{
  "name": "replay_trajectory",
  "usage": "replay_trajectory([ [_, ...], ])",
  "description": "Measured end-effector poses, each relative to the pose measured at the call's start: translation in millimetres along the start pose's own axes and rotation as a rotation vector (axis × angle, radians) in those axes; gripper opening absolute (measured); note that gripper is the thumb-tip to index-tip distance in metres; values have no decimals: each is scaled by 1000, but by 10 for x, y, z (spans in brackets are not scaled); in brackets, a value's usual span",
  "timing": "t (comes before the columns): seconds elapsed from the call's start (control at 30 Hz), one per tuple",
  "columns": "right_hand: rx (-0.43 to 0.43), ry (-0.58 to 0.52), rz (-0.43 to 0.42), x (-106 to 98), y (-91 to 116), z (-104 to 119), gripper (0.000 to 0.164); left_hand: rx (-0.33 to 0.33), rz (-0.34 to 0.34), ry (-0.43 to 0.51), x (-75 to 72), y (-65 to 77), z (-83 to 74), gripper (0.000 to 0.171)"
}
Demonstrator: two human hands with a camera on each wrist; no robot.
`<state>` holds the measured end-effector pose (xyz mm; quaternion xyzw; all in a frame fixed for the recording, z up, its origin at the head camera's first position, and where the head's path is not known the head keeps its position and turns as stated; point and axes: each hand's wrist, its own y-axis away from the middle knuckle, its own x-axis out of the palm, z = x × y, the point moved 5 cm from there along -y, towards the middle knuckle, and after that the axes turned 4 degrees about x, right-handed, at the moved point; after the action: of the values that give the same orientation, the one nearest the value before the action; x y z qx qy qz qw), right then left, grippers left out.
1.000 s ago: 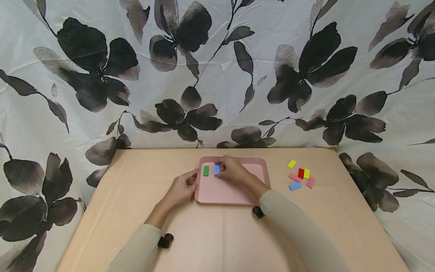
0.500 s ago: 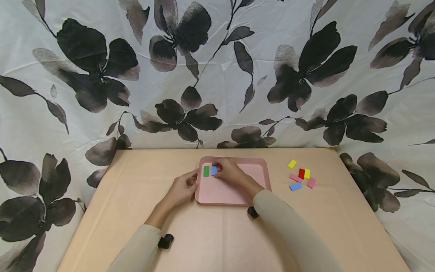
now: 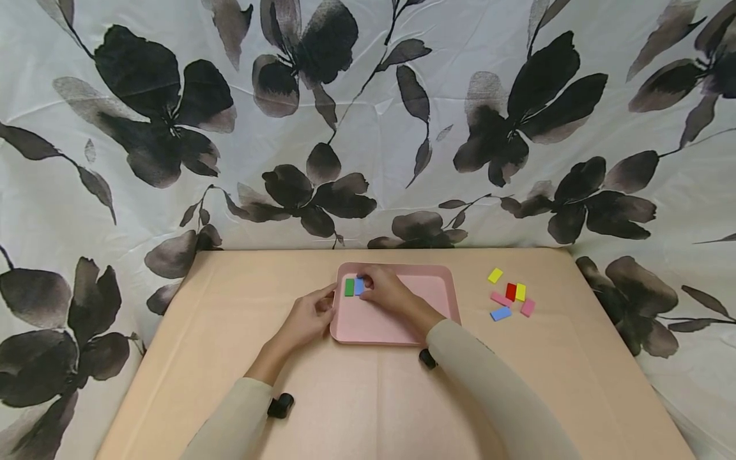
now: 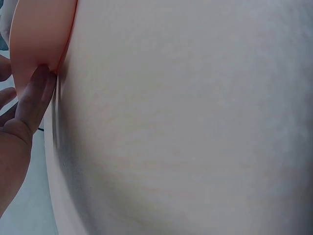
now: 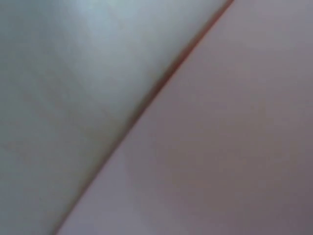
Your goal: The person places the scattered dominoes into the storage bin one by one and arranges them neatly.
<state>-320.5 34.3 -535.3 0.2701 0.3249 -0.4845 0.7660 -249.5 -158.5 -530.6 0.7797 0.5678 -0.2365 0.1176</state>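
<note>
A pink tray (image 3: 397, 332) lies on the table. My left hand (image 3: 306, 317) holds its left edge; in the left wrist view, fingertips (image 4: 40, 73) press against the tray's outer wall (image 4: 41, 29). Inside the tray, near the upper left corner, a small green rectangular block (image 3: 349, 287) stands beside a blue block (image 3: 359, 286). Thumb and fingers of my right hand (image 3: 391, 292) pinch the blue block from its right side. The two blocks look side by side, with little or no gap. Only the tray's rim and floor (image 5: 220, 137) show, blurred, in the right wrist view.
Right of the tray, several loose blocks lie on the table: yellow (image 3: 495, 275), red (image 3: 510, 292), another yellow (image 3: 520, 292), pink (image 3: 501, 299), another pink (image 3: 527, 308) and blue (image 3: 501, 314). Behind the table hangs a flowered cloth (image 3: 402, 128).
My right hand has slid the blue block left across the tray, up to the green block. My left hand stays at the tray's edge, and the loose blocks have not moved.
</note>
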Motion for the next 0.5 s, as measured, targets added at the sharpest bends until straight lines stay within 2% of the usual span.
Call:
replay_trajectory([
  [0.5,-5,-24,13,2,-10,32,47,-7,3,2,-7,-10,4,59],
])
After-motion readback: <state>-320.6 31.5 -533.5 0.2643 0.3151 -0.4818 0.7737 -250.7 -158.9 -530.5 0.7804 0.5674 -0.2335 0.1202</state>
